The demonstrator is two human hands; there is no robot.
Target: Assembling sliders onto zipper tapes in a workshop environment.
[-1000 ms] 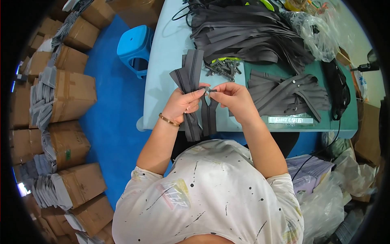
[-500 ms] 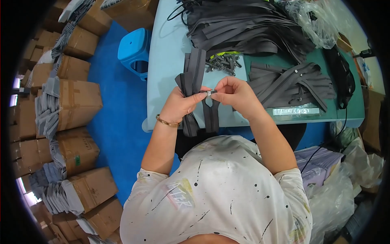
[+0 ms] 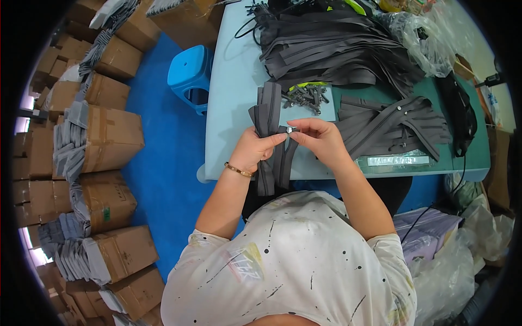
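Right of a blue stool (image 3: pixel 190 70), the left hand (image 3: pixel 254 151) grips a bundle of dark grey zipper strips (image 3: pixel 268 108) over the table's near edge. At its thumb tip is a small silvery piece (image 3: pixel 290 130), perhaps a slider, which the right hand (image 3: pixel 322 142) pinches between narrowed fingertips. Farther right lie more zippers (image 3: pixel 375 130).

The counter (image 3: pixel 234 81) is pale blue at left, green at right. A broad pile of dark grey zipper strips (image 3: pixel 337 51) lies at its far side, a heap of small grey pieces (image 3: pixel 308 98) just in front; a smaller zipper bundle (image 3: pixel 375 126), a clear strip (image 3: pixel 398 161) and a long black case (image 3: pixel 458 115) lie on the green.
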